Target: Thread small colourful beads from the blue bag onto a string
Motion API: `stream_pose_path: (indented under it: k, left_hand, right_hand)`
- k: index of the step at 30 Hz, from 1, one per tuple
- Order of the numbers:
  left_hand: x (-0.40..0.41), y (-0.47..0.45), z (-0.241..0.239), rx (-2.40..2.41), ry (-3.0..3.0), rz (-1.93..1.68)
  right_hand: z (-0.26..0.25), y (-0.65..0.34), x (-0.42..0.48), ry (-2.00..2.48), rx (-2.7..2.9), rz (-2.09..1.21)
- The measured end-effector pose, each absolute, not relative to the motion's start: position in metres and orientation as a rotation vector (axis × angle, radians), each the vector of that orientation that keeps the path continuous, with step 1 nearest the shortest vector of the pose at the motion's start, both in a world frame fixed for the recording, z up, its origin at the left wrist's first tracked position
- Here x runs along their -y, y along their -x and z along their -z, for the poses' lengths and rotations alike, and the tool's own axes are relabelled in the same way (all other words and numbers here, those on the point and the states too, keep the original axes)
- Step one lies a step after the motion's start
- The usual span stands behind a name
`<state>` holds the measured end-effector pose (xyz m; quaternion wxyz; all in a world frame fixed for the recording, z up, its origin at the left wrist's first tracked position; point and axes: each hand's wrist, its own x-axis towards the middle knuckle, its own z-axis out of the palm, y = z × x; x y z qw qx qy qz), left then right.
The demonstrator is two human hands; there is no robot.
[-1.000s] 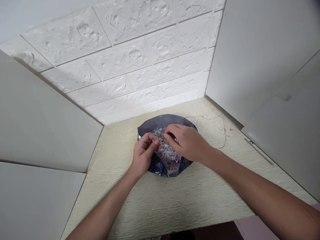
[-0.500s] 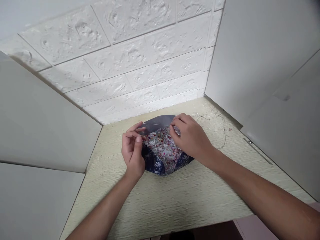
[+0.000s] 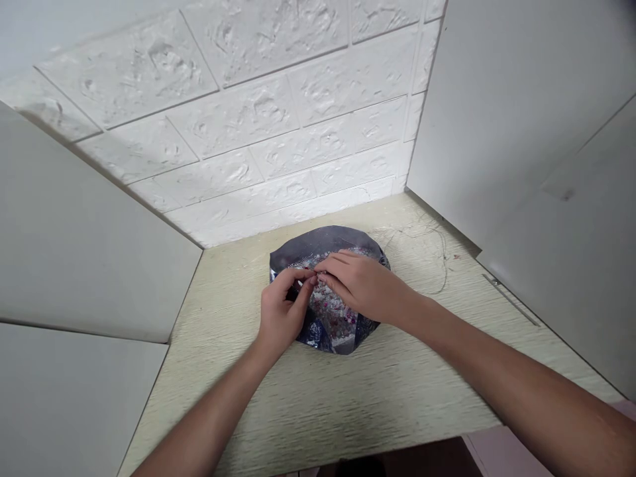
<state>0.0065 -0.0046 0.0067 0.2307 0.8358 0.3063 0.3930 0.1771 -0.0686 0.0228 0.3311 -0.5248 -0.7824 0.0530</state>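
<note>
A dark blue and grey bag (image 3: 328, 235), full of small mixed beads (image 3: 330, 305) in white, pink and red, lies on the wooden tabletop. Over its middle my two hands meet fingertip to fingertip. My left hand (image 3: 285, 308) pinches with thumb and forefinger. My right hand (image 3: 360, 285) is also closed in a pinch, its other fingers curled over the beads. What sits between the fingertips is too small to make out; no thread shows between the hands now.
Fine loose thread (image 3: 444, 248) lies tangled on the tabletop (image 3: 278, 411) right of the bag. A thin metal strip (image 3: 511, 299) rests by the right edge. A white brick-pattern wall (image 3: 278, 146) stands behind, with pale panels (image 3: 84, 218) on both sides.
My hands were apart with a thread stretched taut between them; now their fingertips have come together over the beads. My left hand moved right and my right hand moved left and slightly nearer.
</note>
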Motion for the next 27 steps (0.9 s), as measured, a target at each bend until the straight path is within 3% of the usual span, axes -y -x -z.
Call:
stream_pose_path:
  k: [18,27]
  left_hand:
    - [-0.0007,-0.0125,-0.0052,-0.998,-2.616,-0.596]
    - [-0.0019,-0.0116,-0.0038,-0.862,-2.433,-0.725]
  right_hand:
    - [-0.0191,-0.1787,0.0677,1.563,1.842,-0.052]
    - [-0.0180,-0.1783,0.0674,1.585,1.838,-0.039]
